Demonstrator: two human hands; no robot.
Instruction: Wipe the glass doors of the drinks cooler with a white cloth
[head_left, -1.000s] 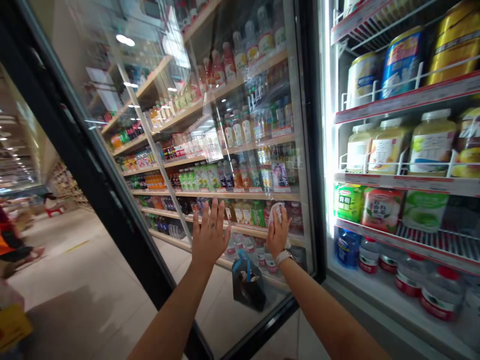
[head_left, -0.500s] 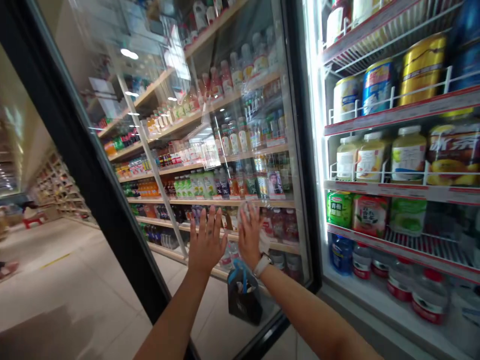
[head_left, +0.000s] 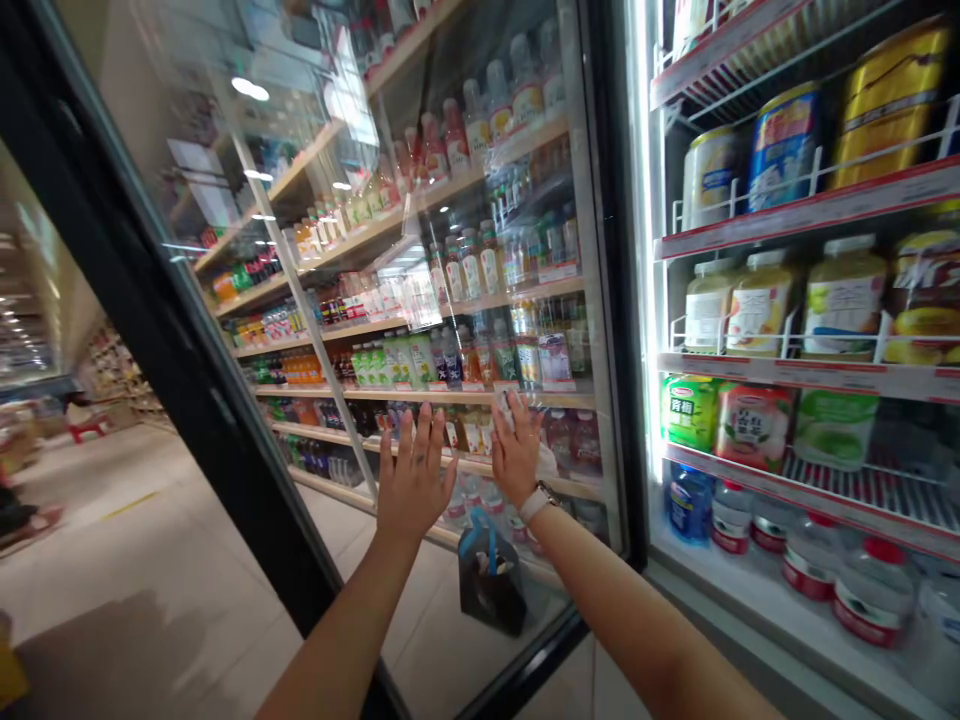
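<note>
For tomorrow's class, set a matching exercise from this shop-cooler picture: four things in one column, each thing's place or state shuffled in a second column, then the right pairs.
Things:
1. Left hand
2. Right hand
3. White watch strap
4. Gold can

Places or states:
A. Around the right wrist
B. On a wire shelf beside the open door
C. Flat on the glass door, holding nothing
D. On the glass, with a white cloth under it

Right pairs: 1-C, 2-D, 3-A, 4-B.
</note>
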